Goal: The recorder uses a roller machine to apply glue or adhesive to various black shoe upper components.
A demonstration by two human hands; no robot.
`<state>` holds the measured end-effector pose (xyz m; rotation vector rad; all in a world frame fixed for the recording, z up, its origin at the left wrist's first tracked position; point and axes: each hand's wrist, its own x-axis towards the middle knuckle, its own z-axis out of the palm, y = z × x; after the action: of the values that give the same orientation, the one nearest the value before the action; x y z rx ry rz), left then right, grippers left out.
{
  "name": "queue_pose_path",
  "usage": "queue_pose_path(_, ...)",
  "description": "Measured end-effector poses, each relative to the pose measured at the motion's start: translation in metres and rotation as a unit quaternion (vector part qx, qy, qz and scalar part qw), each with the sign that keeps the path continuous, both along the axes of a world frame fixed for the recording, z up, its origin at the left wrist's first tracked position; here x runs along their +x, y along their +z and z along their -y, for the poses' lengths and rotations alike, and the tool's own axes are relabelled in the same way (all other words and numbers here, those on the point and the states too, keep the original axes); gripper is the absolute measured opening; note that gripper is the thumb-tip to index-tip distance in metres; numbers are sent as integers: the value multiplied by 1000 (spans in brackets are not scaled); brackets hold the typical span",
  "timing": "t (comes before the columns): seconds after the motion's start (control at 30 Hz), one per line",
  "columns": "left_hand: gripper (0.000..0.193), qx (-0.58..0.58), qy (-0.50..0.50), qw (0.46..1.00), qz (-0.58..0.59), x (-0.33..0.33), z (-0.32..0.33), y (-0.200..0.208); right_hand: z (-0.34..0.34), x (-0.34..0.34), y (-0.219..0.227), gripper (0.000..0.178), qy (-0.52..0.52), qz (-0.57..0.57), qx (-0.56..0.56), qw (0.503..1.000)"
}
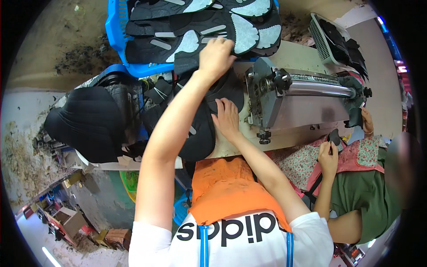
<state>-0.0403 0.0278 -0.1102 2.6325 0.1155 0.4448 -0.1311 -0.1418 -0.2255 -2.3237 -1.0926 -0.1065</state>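
Pcs (200, 22) in basket (115, 29) — machine (307, 104) rt.

White shirt (247, 251), orange apron (231, 191), blue straps (204, 245)

Just beneath your left grip (216, 58), a black piece (187, 63) juts out, partly hidden; beside your right grip (228, 119), dark rounded pieces (198, 144) lie overlapping, one bearing a pale strip.

Bright blue is shown by the far basket (116, 35), where black pieces (153, 54) are patched with speckled pale grey. Black is repeated in the stack (89, 124) at left. At near centre, an orange apron (224, 193) is worn over a white shirt (307, 236) printed in black. At right, green clothing (367, 198) is paired with a pink-and-cream floral apron (296, 164).
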Motion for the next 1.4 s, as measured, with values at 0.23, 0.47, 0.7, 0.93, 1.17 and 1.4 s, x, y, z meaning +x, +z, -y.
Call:
queue_pose_path(0.23,74,84,74,992,54,16,35,-21,16,-2,-30,45,-8,102,-40,994)
queue_pose_path(0.47,21,116,76,987,86,51,31,-16,20,-4,-16,32,-68,4,30,997)
queue_pose_path(0.7,30,52,48,966,250,-44,5,71,36,-5,3,30,-42,-56,115,991)
queue_pose_path(0.93,24,30,-2,995,100,-280,38,-12,65,-24,28,24,-7,-190,147,971)
queue_pose_path(1.17,68,-397,159,903,-35,-330,112,-46,85,-44,70,20,149,-413,22,898)
queue_pose_path(1.4,25,-644,305,697,-78,-331,65,-84,32,-55,6,16,68,-564,113,815)
